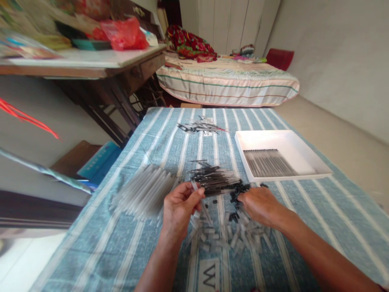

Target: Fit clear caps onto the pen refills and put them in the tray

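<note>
My left hand [180,205] is closed, with a translucent pen barrel [194,185] pinched upright between thumb and fingers. To its left lies a stack of clear pen barrels [146,190]. Just beyond my hands is a heap of dark, thin pen refills [214,180]. My right hand [261,206] reaches down into a pile of small black pen plugs [235,196], its fingers drawn together; the fingertips are hidden, so what they hold does not show. Clear pen caps [240,237] are scattered nearer to me, between my forearms.
A white open box [310,162] on the right holds a row of pens [269,162]. Farther back lies a small pile of pen parts [200,126] on the striped cloth [170,138]. A side table [127,59] stands left, a bed [227,81] behind.
</note>
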### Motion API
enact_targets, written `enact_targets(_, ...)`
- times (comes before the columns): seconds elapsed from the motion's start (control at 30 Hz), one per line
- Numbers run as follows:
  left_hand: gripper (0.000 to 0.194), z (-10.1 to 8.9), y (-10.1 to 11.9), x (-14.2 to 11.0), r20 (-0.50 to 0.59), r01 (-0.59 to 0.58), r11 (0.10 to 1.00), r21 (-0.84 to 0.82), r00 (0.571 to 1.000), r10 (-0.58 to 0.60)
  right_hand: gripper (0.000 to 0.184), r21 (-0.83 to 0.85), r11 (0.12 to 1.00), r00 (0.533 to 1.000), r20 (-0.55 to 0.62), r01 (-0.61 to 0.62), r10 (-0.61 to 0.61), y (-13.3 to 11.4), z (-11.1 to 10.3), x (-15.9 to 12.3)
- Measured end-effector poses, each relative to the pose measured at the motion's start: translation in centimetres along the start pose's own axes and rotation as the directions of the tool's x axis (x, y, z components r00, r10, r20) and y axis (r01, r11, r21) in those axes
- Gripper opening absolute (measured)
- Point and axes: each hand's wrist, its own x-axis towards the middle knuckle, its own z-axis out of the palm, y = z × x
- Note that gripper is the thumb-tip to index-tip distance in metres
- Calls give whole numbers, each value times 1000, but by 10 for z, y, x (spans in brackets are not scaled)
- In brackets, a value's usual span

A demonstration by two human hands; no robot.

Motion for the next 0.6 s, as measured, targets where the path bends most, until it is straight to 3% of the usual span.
enact_targets(0.23, 15, -3, -3, 3, 23, -7, 995, -96, 1000, 9, 22, 12, 1000, 999, -39, 18, -17, 0, 8, 2)
enact_targets(0.33, 13, -4, -3, 3, 16, -23, 987, -158, 1000, 26, 17, 129, 989, 983, -174, 75, -52, 0, 10, -3)
enact_targets(0.47, 14, -3, -2, 2, -9, -49, 973, -225, 999, 48, 11, 240, 947, 914, -392, 213, -106, -8, 11, -12)
enact_targets(0.6, 14, -2, -1, 2, -20, -56, 966, -251, 998, 53, 9, 378, 889, 884, -464, 259, -60, -22, 14, -17)
